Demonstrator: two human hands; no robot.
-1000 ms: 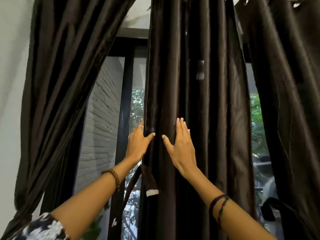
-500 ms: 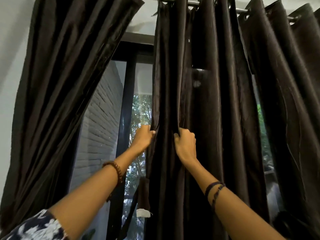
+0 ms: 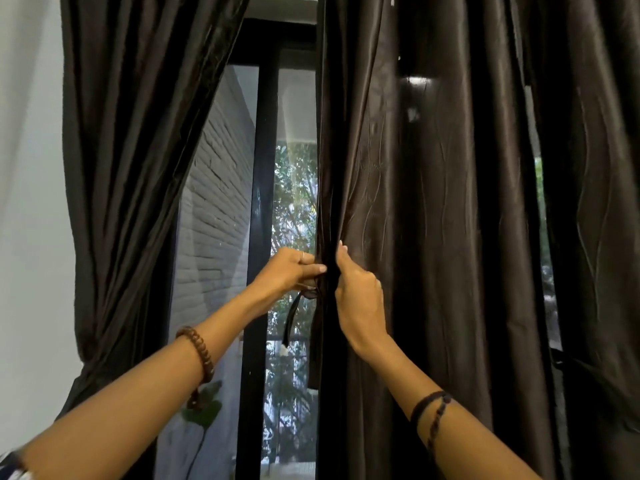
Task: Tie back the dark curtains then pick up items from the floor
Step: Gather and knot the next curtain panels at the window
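Observation:
A dark brown curtain panel (image 3: 433,220) hangs straight down in the middle and right of the view. My left hand (image 3: 289,270) pinches its left edge together with a dark tie strap (image 3: 290,317) that dangles below the fingers. Just to the right, my right hand (image 3: 358,292) is closed on a fold of the same panel. A second dark curtain (image 3: 138,150) on the left is gathered in at its waist (image 3: 90,344) against the wall. No floor or floor items are in view.
Between the curtains stands a black window frame (image 3: 259,220), with a grey brick wall (image 3: 214,209) and trees outside. A white wall (image 3: 31,202) is at the far left. Another dark curtain (image 3: 595,202) hangs at the far right.
Both hands went from flat on the curtain to gripping it. They have drawn together at the panel's left edge, and the left hand now holds the tie strap. The view has dropped below the rod.

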